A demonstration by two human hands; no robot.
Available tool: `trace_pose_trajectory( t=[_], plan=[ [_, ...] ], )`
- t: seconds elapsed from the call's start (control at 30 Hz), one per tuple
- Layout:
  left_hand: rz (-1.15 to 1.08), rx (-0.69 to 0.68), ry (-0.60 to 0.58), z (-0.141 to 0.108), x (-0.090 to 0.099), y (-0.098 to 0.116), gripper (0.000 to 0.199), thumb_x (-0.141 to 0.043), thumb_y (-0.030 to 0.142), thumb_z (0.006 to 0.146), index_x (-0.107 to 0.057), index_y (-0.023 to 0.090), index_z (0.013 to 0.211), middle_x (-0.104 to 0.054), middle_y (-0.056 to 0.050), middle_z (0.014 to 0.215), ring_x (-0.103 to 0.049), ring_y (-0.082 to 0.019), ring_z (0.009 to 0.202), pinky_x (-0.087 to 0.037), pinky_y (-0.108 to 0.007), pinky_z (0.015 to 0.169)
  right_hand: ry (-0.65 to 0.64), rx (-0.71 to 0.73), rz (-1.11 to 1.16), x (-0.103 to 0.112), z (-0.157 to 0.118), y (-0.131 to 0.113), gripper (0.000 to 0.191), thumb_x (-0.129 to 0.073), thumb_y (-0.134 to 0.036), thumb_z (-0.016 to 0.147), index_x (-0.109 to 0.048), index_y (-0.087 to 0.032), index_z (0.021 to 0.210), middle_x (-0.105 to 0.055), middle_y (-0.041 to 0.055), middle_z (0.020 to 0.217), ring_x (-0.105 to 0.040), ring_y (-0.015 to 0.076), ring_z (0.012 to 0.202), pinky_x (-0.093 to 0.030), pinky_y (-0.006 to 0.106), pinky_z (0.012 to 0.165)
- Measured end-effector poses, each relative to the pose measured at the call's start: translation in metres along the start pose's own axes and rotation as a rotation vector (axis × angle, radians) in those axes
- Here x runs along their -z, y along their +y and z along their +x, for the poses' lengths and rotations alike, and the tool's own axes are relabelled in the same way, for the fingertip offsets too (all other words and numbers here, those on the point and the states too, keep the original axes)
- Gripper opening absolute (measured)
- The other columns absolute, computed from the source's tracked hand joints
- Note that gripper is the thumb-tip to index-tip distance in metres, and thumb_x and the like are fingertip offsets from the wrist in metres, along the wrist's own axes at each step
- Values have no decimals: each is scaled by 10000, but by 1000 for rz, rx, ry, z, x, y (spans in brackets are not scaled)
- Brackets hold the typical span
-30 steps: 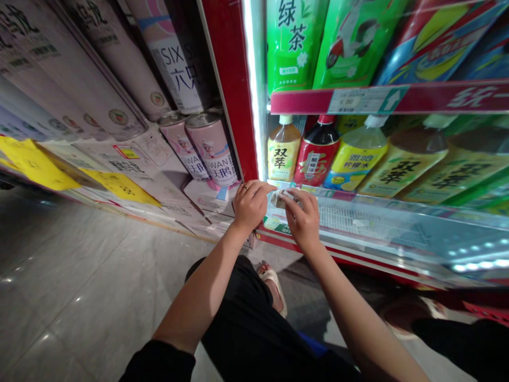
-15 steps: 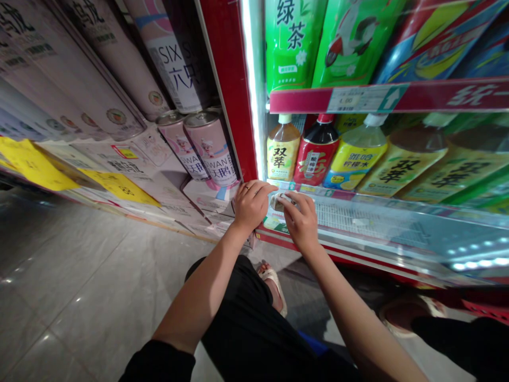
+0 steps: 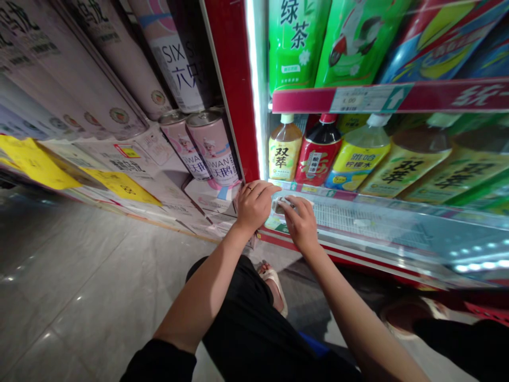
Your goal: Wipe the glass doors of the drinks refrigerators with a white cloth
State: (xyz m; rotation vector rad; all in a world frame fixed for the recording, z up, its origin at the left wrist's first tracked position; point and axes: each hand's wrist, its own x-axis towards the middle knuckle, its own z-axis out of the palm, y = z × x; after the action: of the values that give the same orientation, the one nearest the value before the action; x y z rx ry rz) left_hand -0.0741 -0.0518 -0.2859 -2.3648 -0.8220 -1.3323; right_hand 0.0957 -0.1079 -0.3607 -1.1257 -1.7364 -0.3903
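Observation:
My left hand (image 3: 254,204) lies against the lower corner of the cooler's red frame (image 3: 233,90), its fingers stretched out and nothing visible in them. Close to its right, my right hand (image 3: 301,223) has thumb and fingers closed on a crumpled white cloth (image 3: 280,204) with greyish patches. That cloth sits low at the left end of the cooler's front, by the clear front panel. Most of the cloth is hidden under the fingers. Just above the hands stand a small yellow-labelled tea bottle (image 3: 284,154) and a dark bottle with a red label (image 3: 318,154).
Pink cans (image 3: 212,146) and tall boxed drinks (image 3: 115,69) stand left of the frame. Yellow price cards (image 3: 121,185) hang below. Large green bottles (image 3: 294,48) fill the upper cooler shelf. Another person's foot (image 3: 413,315) is at lower right.
The right fingers and the cloth have shifted very slightly. My left hand keeps its place on the frame. The whole view has moved a little.

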Motion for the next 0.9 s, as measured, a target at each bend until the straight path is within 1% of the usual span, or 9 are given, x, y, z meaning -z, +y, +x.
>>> trace_pose_trajectory(
  t=[0.07,0.17,0.27,0.4,0.53,0.6,0.7,0.8,0.9],
  plan=[
    [3,21,3,-1,1,-1,369,-467,88,1055,-800,238,1107,-811,-39,1023,-729,-194,1064,-534,-346,999,23,18,-4,0,4,1,412,-590,-65,1024,-703,-261,1368,-738,125,1295,-665,283,1220,-588,478,1054],
    [2,26,11,-1,1,-2,366,-467,93,1058,-797,240,1119,-808,-43,1028,-724,-198,1058,-531,-353,994,30,15,-1,1,5,2,437,-599,-46,1010,-702,-248,1384,-735,133,1313,-652,287,1251,-575,480,1082],
    [20,26,-10,-1,0,-1,371,-459,95,1063,-797,245,1101,-810,-41,1032,-728,-191,1065,-524,-351,996,-1,5,-25,0,1,0,397,-591,-64,1025,-713,-242,1358,-739,132,1302,-653,284,1233,-581,474,1066],
    [29,22,-28,-1,-3,1,383,-444,99,1069,-796,247,1096,-816,-37,1034,-734,-181,1078,-524,-345,1005,-49,25,-29,1,1,2,340,-583,-93,1043,-726,-235,1318,-751,129,1289,-669,276,1194,-602,456,1018],
    [17,26,-33,-2,-4,2,377,-453,88,1059,-791,248,1110,-813,-34,1038,-731,-187,1094,-525,-351,1013,-6,18,17,5,6,8,396,-600,-87,1030,-712,-264,1366,-747,122,1314,-669,278,1212,-594,479,1041],
    [21,25,-39,-2,-5,1,380,-455,76,1052,-789,248,1110,-809,-35,1037,-728,-189,1091,-524,-354,1007,-2,-4,19,6,3,10,413,-599,-94,1030,-706,-278,1385,-743,122,1328,-665,284,1224,-586,501,1060],
    [6,22,-42,-2,-6,1,386,-461,56,1035,-789,243,1115,-806,-42,1041,-725,-195,1088,-517,-356,1004,-59,-35,8,6,-6,12,409,-567,-102,1040,-717,-284,1374,-743,123,1327,-667,289,1220,-588,519,1064],
    [-19,33,-68,-4,-7,0,395,-470,37,1018,-792,242,1121,-809,-48,1056,-723,-201,1102,-507,-360,1016,-124,-24,12,5,-12,13,398,-550,-97,1038,-731,-269,1348,-747,127,1316,-669,291,1216,-598,512,1051],
    [-25,34,-93,-4,-7,1,395,-470,38,1016,-794,243,1113,-814,-46,1061,-727,-201,1093,-510,-362,1012,-112,-25,7,9,-10,14,400,-555,-95,1037,-725,-276,1351,-748,121,1318,-669,290,1228,-594,509,1054]
  ],
)
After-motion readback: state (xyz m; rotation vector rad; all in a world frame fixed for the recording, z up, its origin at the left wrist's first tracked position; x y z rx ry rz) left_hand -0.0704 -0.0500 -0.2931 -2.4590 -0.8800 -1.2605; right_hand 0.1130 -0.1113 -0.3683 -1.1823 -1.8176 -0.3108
